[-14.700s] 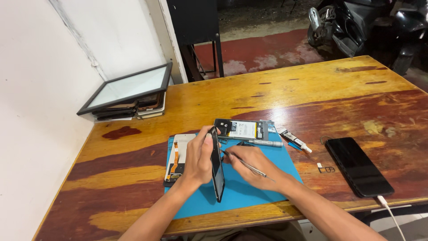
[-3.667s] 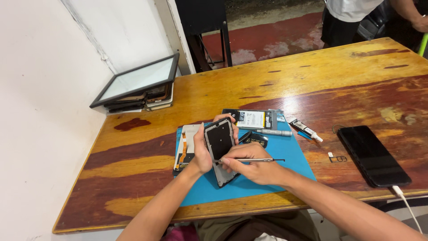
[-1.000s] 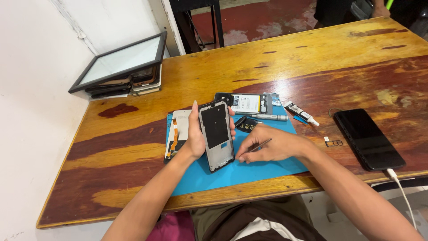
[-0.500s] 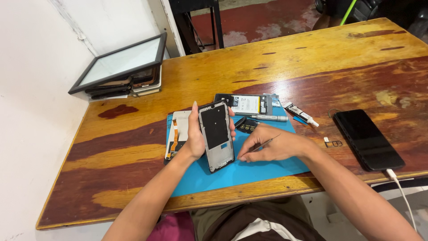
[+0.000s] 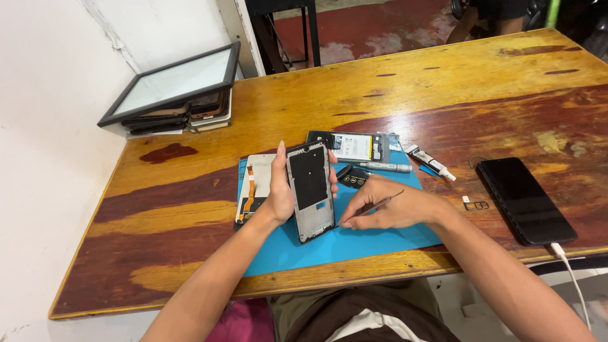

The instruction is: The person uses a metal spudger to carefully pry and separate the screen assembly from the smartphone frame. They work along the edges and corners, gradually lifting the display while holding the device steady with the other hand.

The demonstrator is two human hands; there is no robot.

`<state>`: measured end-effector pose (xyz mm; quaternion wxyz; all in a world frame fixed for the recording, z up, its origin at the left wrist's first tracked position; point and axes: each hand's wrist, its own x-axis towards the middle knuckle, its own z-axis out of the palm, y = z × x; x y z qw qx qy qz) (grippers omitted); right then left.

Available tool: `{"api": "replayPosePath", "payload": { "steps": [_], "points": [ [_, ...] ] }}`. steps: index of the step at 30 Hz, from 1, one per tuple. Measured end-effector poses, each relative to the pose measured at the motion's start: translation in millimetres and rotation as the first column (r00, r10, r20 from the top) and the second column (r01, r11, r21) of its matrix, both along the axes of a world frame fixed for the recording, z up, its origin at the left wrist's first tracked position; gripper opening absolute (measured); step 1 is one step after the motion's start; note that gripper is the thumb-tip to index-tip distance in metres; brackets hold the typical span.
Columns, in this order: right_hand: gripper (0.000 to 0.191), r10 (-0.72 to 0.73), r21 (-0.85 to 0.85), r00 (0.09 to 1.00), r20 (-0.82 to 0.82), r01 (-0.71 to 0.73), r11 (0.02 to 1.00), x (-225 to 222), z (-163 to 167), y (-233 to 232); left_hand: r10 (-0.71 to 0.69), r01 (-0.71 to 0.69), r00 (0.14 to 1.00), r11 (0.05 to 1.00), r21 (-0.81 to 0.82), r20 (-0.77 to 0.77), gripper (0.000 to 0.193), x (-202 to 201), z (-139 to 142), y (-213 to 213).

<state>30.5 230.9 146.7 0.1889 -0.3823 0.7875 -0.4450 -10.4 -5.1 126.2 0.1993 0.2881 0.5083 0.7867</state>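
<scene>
My left hand (image 5: pixel 280 190) grips an opened phone frame (image 5: pixel 310 190) by its left edge and holds it tilted up, its lower end resting on the blue work mat (image 5: pixel 329 244). The frame shows a black inner panel with a pale rim. My right hand (image 5: pixel 383 206) rests on the mat just right of the frame and pinches thin metal tweezers (image 5: pixel 380 204), their tip pointing down at the mat near the frame's lower right corner.
On the mat lie a phone back with an orange flex cable (image 5: pixel 250 190), a phone body with a white battery (image 5: pixel 351 147), a small black part (image 5: pixel 353 178) and a silver screwdriver (image 5: pixel 380 166). A glue tube (image 5: pixel 430 162), a SIM tray (image 5: pixel 475 204), a charging black phone (image 5: pixel 524 199) and a stack of screens (image 5: pixel 174 95) sit on the wooden table (image 5: pixel 443 88).
Over the last second the hands have barely moved. The left hand keeps the frame propped up and the right hand stays low on the mat with the tweezers.
</scene>
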Motion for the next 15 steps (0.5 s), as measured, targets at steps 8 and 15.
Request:
{"api": "replayPosePath", "payload": {
  "steps": [8,15],
  "points": [
    [0.022,0.002,0.012,0.999,-0.046,-0.002,1.0,-0.9,-1.4,-3.4,-0.015,0.014,1.0,1.0,0.023,0.026,0.092,-1.4,-2.4,0.7],
    [0.024,0.003,0.007,0.998,-0.055,-0.003,1.0,-0.8,-1.0,-3.2,-0.001,0.001,1.0,1.0,0.018,0.005,0.092,0.4,-1.6,2.9]
  ]
}}
